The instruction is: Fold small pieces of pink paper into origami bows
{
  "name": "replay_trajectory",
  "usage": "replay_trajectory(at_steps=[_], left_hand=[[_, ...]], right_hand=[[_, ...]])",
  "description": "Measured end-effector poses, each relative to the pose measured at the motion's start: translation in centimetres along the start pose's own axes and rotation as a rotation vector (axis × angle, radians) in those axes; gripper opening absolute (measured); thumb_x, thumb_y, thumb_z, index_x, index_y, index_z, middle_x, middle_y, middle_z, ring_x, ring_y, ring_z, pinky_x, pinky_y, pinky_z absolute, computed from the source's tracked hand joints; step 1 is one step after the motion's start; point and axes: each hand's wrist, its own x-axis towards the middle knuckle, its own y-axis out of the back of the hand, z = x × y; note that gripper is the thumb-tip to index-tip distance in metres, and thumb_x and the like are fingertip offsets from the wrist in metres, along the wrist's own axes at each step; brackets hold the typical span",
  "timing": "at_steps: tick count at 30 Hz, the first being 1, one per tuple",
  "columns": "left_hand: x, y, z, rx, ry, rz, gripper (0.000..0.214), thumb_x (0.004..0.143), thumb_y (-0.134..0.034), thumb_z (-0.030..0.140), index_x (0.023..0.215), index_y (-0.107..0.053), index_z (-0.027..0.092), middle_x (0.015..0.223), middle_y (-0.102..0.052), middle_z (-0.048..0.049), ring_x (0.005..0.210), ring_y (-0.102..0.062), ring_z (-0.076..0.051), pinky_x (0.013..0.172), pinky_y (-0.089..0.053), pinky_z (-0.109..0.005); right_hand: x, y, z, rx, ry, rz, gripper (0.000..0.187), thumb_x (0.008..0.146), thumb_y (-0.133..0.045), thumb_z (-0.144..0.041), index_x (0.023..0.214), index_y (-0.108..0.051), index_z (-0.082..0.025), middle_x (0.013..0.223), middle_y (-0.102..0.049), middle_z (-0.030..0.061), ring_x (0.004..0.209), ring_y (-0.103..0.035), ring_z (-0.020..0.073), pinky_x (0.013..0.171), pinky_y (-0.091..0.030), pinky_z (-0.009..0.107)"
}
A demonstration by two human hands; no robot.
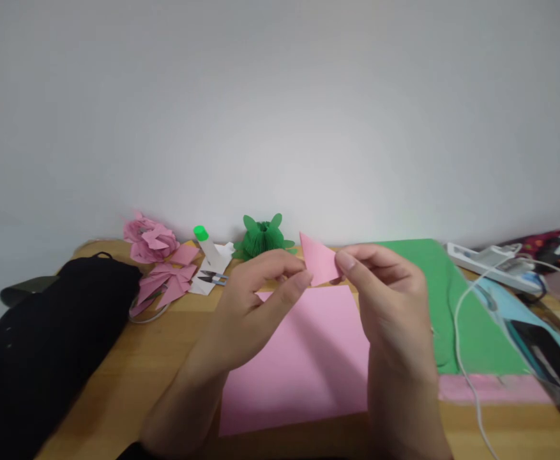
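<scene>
A small folded piece of pink paper (320,260) is held up between both hands, with one pointed corner standing upward. My left hand (260,306) pinches its lower left corner between thumb and forefinger. At the right corner my right hand (389,294) grips it, thumb on the near face and fingers behind. Below the hands a larger pink sheet (299,377) lies flat on the wooden table (165,364), partly covered by both wrists.
Pink paper flower (150,239), cut pink pieces (172,281), glue stick (206,246), small snips (212,278) and a green paper figure (263,239) sit along the wall. Black cloth (69,319) lies left. Rightward are green sheets (471,319), a power strip (495,267), white cable and phone (548,354).
</scene>
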Motion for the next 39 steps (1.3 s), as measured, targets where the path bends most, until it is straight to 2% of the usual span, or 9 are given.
replay_trajectory(at_steps=[5,12,15,20,24,26,33,39], left_hand=[[0.0,-0.1,0.0,-0.042,0.019,-0.008,0.021,0.094,-0.056,0.021,0.074,-0.062,0.018,0.072,-0.062,0.002,0.071,-0.057,-0.011,0.064,-0.045,-0.025],[0.1,0.0,-0.5,-0.16,0.096,-0.023,0.021,0.097,-0.056,0.031,0.087,-0.071,0.019,0.087,-0.072,-0.0027,0.082,-0.064,-0.016,0.074,-0.049,-0.031],[0.0,0.0,-0.7,-0.176,0.134,-0.021,0.022,0.096,-0.058,0.034,0.088,-0.071,0.018,0.086,-0.071,-0.0037,0.081,-0.063,-0.017,0.076,-0.05,-0.032],[0.0,0.1,-0.7,-0.263,0.124,-0.033,0.02,0.096,-0.063,0.036,0.091,-0.074,0.02,0.085,-0.073,-0.0014,0.08,-0.065,-0.013,0.075,-0.052,-0.026],[0.1,-0.1,-0.7,-0.492,0.083,-0.03,0.014,0.094,-0.067,0.035,0.103,-0.076,0.028,0.092,-0.077,0.0009,0.089,-0.07,-0.012,0.078,-0.056,-0.022],[0.1,-0.2,-1.0,-0.563,0.055,-0.005,0.017,0.093,-0.069,0.037,0.106,-0.077,0.029,0.089,-0.076,0.0015,0.085,-0.07,-0.011,0.076,-0.058,-0.021],[0.0,-0.1,-1.2,-0.485,0.02,0.079,0.018,0.09,-0.072,0.039,0.104,-0.079,0.031,0.076,-0.069,0.0006,0.073,-0.066,-0.013,0.069,-0.058,-0.026],[0.0,0.0,-1.4,-0.378,0.005,0.128,0.017,0.087,-0.075,0.043,0.098,-0.079,0.03,0.075,-0.069,-0.0006,0.069,-0.063,-0.013,0.062,-0.054,-0.027]], right_hand=[[0.2,-0.3,-0.2,0.013,0.02,-0.016,0.009,0.078,-0.078,-0.018,0.075,-0.08,-0.025,0.065,-0.075,-0.0015,0.057,-0.068,0.0104,0.056,-0.06,0.021],[0.0,-0.2,-0.3,0.03,-0.023,-0.054,0.008,0.078,-0.08,-0.019,0.075,-0.081,-0.026,0.067,-0.076,-0.0021,0.057,-0.068,0.0092,0.055,-0.059,0.018],[0.0,-0.1,-0.3,0.032,-0.035,-0.076,0.006,0.078,-0.081,-0.021,0.076,-0.081,-0.027,0.068,-0.077,-0.0018,0.057,-0.067,0.0089,0.056,-0.058,0.018],[0.1,0.0,-0.4,0.032,-0.081,-0.123,0.002,0.078,-0.081,-0.025,0.076,-0.081,-0.027,0.069,-0.076,0.0001,0.058,-0.065,0.0108,0.057,-0.057,0.022],[0.1,0.1,-0.4,0.086,-0.134,-0.176,0.002,0.078,-0.081,-0.028,0.076,-0.081,-0.027,0.07,-0.076,-0.0012,0.056,-0.063,0.0087,0.059,-0.056,0.022],[0.0,0.1,-0.3,0.106,-0.148,-0.184,0.002,0.077,-0.082,-0.029,0.076,-0.08,-0.028,0.073,-0.077,-0.0013,0.055,-0.062,0.0078,0.058,-0.056,0.021],[0.1,0.2,-0.3,0.078,-0.141,-0.195,0.002,0.076,-0.082,-0.027,0.075,-0.08,-0.029,0.071,-0.077,-0.0014,0.055,-0.063,0.0101,0.056,-0.056,0.024],[0.1,-0.1,-0.6,0.093,-0.144,-0.201,0.006,0.072,-0.086,-0.028,0.074,-0.08,-0.027,0.066,-0.075,-0.0019,0.05,-0.061,0.0091,0.05,-0.055,0.022]])
